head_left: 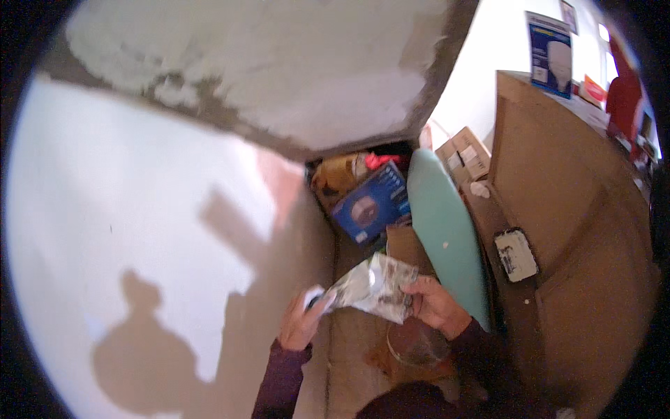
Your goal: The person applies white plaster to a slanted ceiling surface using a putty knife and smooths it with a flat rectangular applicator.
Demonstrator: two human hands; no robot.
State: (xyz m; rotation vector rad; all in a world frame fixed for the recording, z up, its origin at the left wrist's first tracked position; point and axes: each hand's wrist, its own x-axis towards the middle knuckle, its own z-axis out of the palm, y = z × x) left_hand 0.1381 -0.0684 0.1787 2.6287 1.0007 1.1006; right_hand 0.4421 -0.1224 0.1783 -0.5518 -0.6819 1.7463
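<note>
A crinkled, shiny plastic packet [377,283] with pale and brownish patches is stretched between my two hands. My left hand [300,323] pinches its left end, where something small, white and dark also shows by the fingers; I cannot make out what it is. On the packet's right edge, my right hand [434,305] is closed with thumb and fingers. Below the packet, near my body, is a round, see-through container [417,343], partly hidden by my right arm.
Beyond my hands a blue box [373,202] leans among piled things. To its right stands a long teal board [447,230]. A cardboard box [464,155], a white rectangular tray [516,255] and a brown panel [579,209] are farther right. A slanted concrete slab [279,63] hangs overhead.
</note>
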